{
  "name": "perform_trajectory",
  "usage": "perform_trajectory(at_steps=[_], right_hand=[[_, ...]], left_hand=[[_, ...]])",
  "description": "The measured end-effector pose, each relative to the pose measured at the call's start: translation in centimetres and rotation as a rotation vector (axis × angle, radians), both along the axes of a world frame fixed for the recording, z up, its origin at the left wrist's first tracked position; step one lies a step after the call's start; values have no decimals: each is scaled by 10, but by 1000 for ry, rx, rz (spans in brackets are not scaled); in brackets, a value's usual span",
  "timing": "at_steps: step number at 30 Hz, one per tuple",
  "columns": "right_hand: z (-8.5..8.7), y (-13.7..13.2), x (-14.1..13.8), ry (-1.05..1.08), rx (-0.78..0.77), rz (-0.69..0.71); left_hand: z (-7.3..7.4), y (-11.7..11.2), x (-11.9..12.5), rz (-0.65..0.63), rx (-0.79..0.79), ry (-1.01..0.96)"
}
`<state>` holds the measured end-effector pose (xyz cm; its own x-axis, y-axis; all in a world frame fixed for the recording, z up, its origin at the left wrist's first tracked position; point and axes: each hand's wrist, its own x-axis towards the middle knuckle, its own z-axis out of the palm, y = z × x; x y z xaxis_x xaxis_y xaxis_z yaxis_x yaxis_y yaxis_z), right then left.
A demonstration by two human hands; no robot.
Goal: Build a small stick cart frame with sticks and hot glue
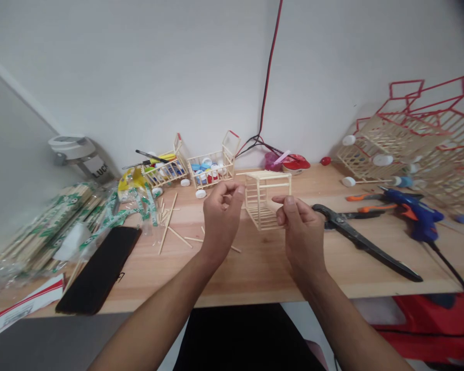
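The wooden stick cage point(268, 201) stood upright beside the right hand point(299, 232). The left hand point(222, 216) curled loosely; the right hand pinched narrowly, both apparently empty.

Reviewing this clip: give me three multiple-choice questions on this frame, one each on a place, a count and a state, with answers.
1. Where is the blue hot glue gun?
A) Held up in the air
B) On the table's right side
C) On the wrapped sticks

2. How many stick cages holding bottle caps stand at the back of the table?
A) One
B) Two
C) Four

3. What state is the stick cage between the left hand and right hand in?
A) Lifted in the air
B) Full of bottle caps
C) Standing on the table, no caps inside

1 B: it lies right of the black pliers.
2 B: two stand side by side.
3 C: it rests on the wood, with no caps showing.
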<state>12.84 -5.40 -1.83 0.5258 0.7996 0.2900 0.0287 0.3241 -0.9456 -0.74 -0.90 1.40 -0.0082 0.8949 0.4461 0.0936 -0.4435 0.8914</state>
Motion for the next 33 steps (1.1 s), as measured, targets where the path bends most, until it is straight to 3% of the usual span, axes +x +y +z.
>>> perform_trajectory(at_steps=[11,21,29,33], right_hand=[[-1,2,2,27,3,15],[0,-2,2,-113,-4,21],[-6,-3,7,-103,-49,9],[-10,-3,18,-89,-43,-62]], left_hand=[[-1,-7,7,-177,-148,-2],[-1,-4,5,-215,-178,-84],[5,-5,1,-83,120,170],[6,-5,-2,-60,175,271]])
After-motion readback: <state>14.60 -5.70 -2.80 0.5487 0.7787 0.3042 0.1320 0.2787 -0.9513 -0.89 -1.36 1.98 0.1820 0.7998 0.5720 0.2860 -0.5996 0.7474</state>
